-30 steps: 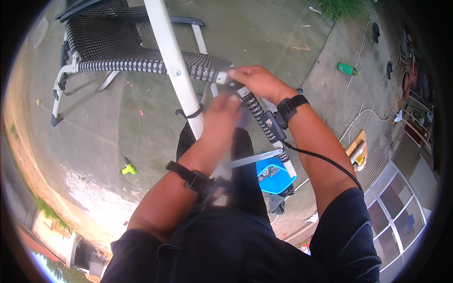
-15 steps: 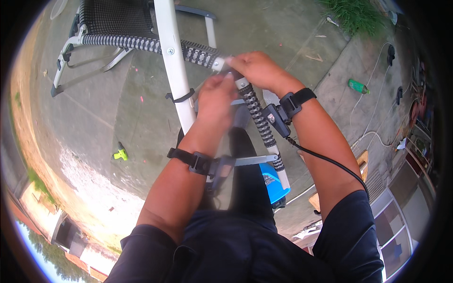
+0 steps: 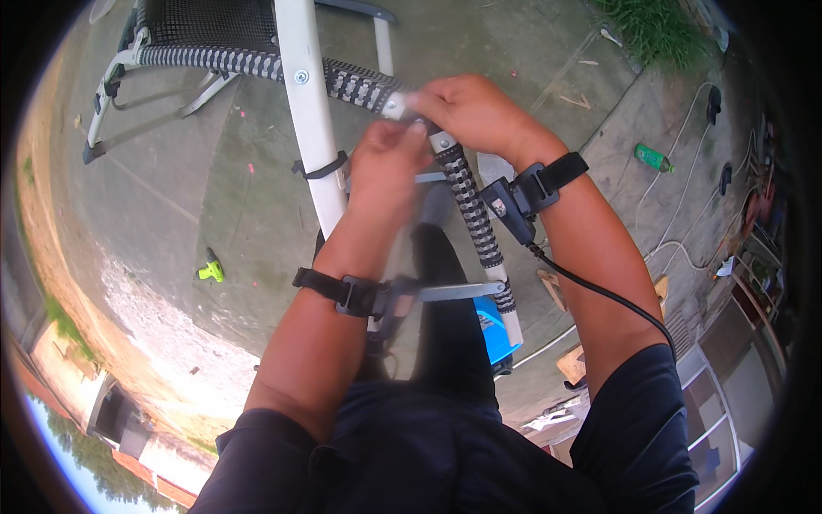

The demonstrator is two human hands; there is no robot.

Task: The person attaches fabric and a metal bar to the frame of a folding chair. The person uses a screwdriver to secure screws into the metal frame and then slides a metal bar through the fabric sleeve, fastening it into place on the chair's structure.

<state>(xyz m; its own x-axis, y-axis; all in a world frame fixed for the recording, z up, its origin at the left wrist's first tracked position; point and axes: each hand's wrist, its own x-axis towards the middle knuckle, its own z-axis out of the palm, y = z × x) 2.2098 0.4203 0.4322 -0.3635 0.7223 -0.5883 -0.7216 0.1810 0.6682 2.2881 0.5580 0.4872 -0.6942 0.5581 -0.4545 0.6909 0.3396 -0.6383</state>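
Observation:
A lounge chair with a white tubular frame and a black mesh seat stands before me, its side rails wrapped in black-and-grey lacing. At the dark joint between two laced rails, my left hand is closed, thumb and fingers pinched and slightly blurred. Close beside it, my right hand curls over the same joint from the right, thumb pointing toward the left hand's fingertips. Whatever lies between the fingers is hidden or too small to name. White riveted tube ends show by the hands.
A yellow-green power drill lies on the concrete at left. To the right are a green bottle and a pale cable along the floor. A blue container sits by my leg, beside a flat metal strut. Grass grows at far right.
Both hands remain at the joint, with small finger movements. The chair, hands and joint appear slightly higher in view, mostly as the view shifts.

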